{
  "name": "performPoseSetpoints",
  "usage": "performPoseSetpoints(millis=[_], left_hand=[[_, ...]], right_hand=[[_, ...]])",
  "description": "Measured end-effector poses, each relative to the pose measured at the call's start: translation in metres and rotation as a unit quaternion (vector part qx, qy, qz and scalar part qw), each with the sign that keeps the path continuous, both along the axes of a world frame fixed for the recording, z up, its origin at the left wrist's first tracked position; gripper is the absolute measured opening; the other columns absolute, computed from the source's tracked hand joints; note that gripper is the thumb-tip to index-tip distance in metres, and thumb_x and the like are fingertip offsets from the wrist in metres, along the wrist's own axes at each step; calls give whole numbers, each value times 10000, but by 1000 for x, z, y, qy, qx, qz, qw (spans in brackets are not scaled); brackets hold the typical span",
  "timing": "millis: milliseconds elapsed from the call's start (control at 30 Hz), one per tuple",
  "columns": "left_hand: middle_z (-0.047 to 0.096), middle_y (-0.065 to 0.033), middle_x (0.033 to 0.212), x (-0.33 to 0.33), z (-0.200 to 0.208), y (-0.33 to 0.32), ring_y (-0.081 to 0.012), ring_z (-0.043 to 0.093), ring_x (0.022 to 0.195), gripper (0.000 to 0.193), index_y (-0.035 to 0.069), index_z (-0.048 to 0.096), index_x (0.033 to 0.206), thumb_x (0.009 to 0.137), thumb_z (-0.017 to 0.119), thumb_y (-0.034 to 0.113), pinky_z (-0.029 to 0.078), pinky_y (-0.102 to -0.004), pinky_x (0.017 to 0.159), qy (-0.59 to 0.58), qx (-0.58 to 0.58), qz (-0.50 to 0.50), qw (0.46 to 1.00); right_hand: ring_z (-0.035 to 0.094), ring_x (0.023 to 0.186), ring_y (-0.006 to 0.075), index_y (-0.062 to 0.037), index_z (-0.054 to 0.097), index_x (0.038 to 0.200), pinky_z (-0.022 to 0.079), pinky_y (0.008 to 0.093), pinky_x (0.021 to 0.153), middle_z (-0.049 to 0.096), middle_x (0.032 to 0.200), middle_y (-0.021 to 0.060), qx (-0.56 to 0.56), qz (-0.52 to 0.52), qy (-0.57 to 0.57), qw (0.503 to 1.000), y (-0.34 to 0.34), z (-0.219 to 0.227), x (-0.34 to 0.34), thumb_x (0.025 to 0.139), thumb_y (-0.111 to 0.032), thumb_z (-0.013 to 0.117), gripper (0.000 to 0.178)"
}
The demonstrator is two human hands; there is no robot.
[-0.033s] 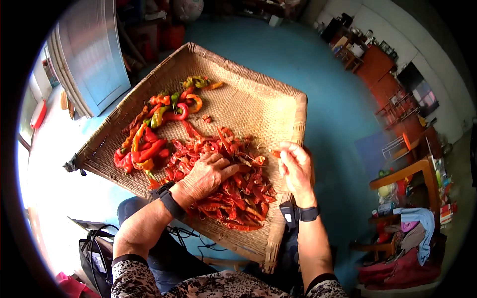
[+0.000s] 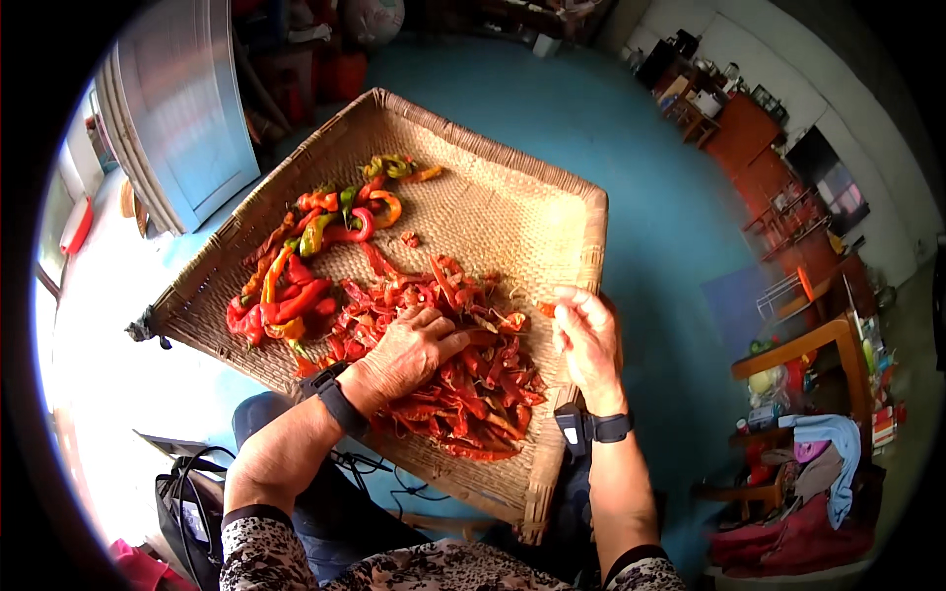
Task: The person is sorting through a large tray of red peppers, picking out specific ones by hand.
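Note:
A woven basket tray [image 2: 473, 212] lies tilted in front of me. My left hand [image 2: 414, 350] rests on a heap of wrinkled, dried red chilies [image 2: 473, 394], palm down. Its fingers are slightly bent, with the thumb apart. Over the tray's right edge, my right hand [image 2: 588, 330] is closed in a pinch. A small orange-red piece of chili [image 2: 545, 308] sticks out at its fingertips; the rest of it is hidden. Fresher, glossy peppers [image 2: 296, 295] in red, orange and green lie along the tray's left side, apart from my hands.
A black bag [image 2: 192, 502] stands at lower left, with dark cables near my legs. A pale blue door panel [image 2: 182, 108] is at upper left. On the right, a wooden chair [image 2: 803, 345] stands near a heap of clothes [image 2: 828, 463]. Blue floor surrounds the tray.

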State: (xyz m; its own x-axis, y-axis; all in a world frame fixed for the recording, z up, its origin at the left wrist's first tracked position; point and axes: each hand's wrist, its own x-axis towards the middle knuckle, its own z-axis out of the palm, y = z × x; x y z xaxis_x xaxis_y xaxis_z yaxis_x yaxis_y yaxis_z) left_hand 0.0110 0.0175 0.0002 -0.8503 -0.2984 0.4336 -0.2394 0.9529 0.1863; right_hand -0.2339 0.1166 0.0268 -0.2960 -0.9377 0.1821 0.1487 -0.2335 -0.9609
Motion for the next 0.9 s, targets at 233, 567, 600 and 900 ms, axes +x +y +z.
performPoseSetpoints(millis=[233,567,600,900], left_hand=[[608,-49,909,4,1,-2,-220,581,928,228,97,639,1037,837,536,135,448,-345,863,16,-37,-13,999],[609,-62,919,11,16,-5,-256,583,852,301,91,610,1033,733,622,100,464,-362,783,70,-52,-17,996],[614,-63,930,12,17,-5,-261,588,856,301,85,606,1035,734,619,87,473,-364,781,75,-47,-19,996],[648,-92,1088,15,14,-3,-288,636,941,360,61,614,1096,736,634,69,539,-379,777,80,-37,-80,993]], right_hand=[[503,621,40,-13,635,1059,430,189,558,624,846,5,-34,-115,209,970,2,0,-18,921,-125,637,178],[628,916,272,-38,650,1038,487,368,819,660,1013,140,57,-345,546,761,10,-7,-84,857,-27,616,185],[615,951,302,-37,642,1068,478,400,860,645,1064,149,86,-335,665,662,13,-1,-77,832,-35,648,236],[655,940,277,-63,539,1271,564,356,793,576,1240,151,-15,100,520,848,-9,9,39,833,-18,640,452]])
